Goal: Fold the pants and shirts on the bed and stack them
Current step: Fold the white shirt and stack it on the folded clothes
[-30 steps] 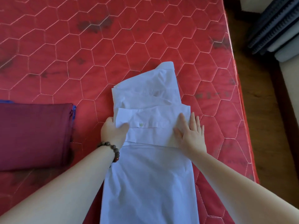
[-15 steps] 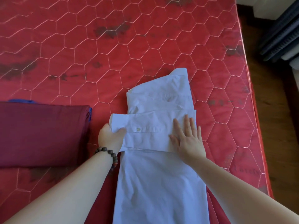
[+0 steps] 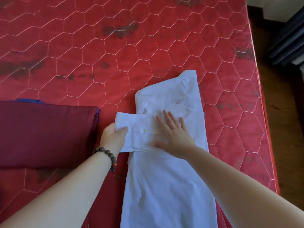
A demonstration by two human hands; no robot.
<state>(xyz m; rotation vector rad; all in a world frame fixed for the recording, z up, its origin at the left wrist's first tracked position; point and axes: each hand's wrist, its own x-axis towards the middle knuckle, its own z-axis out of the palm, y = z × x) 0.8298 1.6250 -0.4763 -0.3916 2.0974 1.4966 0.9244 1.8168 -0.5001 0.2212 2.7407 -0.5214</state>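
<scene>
Shirt [image 3: 166, 178], pale blue, laid lengthwise on red mattress [image 3: 98, 55], right of centre. Cuffed sleeve [image 3: 138, 129] pinched at its left end by left hand [image 3: 113, 139]; right hand [image 3: 176, 137] pressed flat on it, fingers spread. Maroon folded stack [image 3: 46, 132] sits left.

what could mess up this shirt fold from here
1. The left hand pinches the cuff out past the shirt edge; letting go there may leave it sticking out.
2. The right hand only presses flat, so a harder pull might drag the layers askew.
3. The shirt lies near the mattress edge and could slide off.
</scene>
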